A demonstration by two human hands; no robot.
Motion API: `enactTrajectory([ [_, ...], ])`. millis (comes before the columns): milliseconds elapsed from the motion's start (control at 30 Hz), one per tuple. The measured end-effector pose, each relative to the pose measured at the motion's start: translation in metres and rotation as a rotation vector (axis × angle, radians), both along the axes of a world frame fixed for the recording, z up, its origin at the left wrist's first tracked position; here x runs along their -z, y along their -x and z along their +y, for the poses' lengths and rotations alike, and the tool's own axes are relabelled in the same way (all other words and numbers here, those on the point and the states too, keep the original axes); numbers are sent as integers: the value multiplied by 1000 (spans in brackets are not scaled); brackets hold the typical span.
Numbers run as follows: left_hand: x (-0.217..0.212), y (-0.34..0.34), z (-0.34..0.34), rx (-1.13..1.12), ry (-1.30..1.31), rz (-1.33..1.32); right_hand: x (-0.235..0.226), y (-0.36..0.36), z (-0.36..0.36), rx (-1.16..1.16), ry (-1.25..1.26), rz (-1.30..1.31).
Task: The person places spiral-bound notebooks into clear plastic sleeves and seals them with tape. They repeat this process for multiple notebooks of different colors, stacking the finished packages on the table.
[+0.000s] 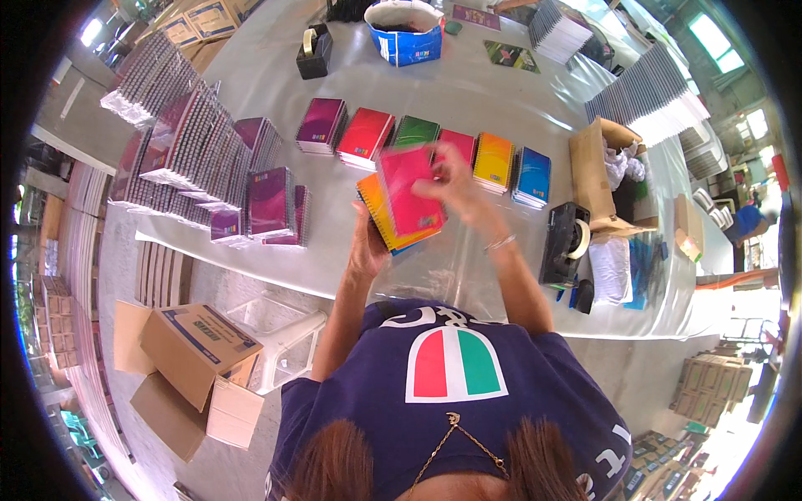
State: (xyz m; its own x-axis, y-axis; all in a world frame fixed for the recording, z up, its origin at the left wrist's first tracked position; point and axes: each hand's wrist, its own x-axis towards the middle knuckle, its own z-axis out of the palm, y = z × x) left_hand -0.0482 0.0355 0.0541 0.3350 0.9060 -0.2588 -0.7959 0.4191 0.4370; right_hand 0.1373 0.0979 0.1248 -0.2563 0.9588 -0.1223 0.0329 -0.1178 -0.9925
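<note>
Left grip (368,242) clamps a small stack of notebooks (399,209) from below, thumb side on the lower left corner; orange cover at the back, pink one in front, blue edge at the bottom. Stack is held tilted above the table (468,92), near its front edge, just in front of the row. Right grip (451,179) sits on the pink cover's upper right edge, fingers curled on it, slightly blurred; bracelet on that wrist.

Far left on the table: wrapped packs of purple and maroon notebooks (192,150), leaning in rows. Behind the hands, a row of piles: purple (322,123), red (365,136), green (416,131), pink (458,144), orange (494,160), blue (533,175). Tape dispenser (314,50) and blue bag (405,32) at the far edge. Right of the hands: second tape dispenser (566,242), open carton (601,175), spiral-bound stacks (652,96) beyond. Cardboard boxes (196,346) on the floor, lower left.
</note>
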Motion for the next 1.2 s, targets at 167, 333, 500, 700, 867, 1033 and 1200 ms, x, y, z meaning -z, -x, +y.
enactTrajectory([
  [167, 23, -7, -4, -24, 117, 185, 106, 22, -2, 69, -585, -518],
  [333, 18, 9, -6, -44, 139, 161, 98, -1, 84, 58, -105, -582],
  [500, 10, 15, -11, -62, 141, 183, 131, -14, 164, 388, -314, -1005],
  [700, 26, 25, -16, -85, 143, 231, 118, -28, 194, -32, -174, -961],
  [867, 31, 29, -9, -120, 122, 267, 77, -17, 168, 305, -245, -772],
  [1033, 33, 33, -7, -134, 85, 274, -3, -2, 130, 293, -246, 28],
  [1200, 6, 39, -1, -104, 67, 97, -92, 32, 68, -276, -475, 328],
])
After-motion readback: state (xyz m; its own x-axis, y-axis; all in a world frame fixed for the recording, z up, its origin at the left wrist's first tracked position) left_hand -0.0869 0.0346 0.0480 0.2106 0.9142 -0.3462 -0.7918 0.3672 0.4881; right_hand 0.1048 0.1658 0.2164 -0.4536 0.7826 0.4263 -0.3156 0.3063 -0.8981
